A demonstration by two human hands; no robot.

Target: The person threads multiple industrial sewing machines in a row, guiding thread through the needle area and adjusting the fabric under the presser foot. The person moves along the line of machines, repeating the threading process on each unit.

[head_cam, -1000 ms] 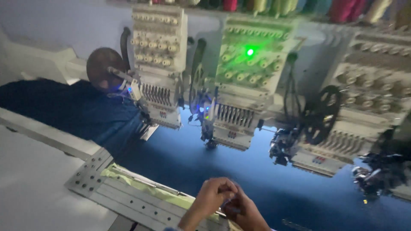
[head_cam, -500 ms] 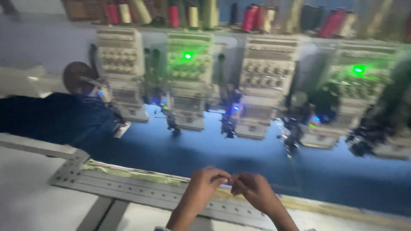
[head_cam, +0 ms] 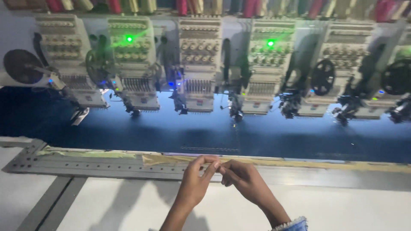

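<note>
Both hands meet at the near edge of the desk, just in front of the grey perforated frame rail [head_cam: 107,164]. Left hand [head_cam: 198,179]: fingers curled, thumb and forefinger closed in a pinch. Right hand [head_cam: 244,179]: fingertips closed against the left's. Something very fine sits between them, most likely a thread end, but it is too thin to make out. A denim cuff [head_cam: 293,224] shows at the right wrist.

Handling judgement: whatever is pinched is near weightless, limp and slippery; it needs a fingertip grip close to its end, with light tension so it does not slip or snap.

Beyond the rail, dark blue fabric [head_cam: 239,137] lies stretched flat across the bed. A strip of yellowish tape [head_cam: 180,159] runs along its near edge, touching the rail. At the far edge stands a row of embroidery heads [head_cam: 199,64], needles down over the fabric, two with green lamps [head_cam: 128,39] lit. Thread cones [head_cam: 184,6] line the top. A dark wheel [head_cam: 21,66] hangs at the far left corner.
</note>
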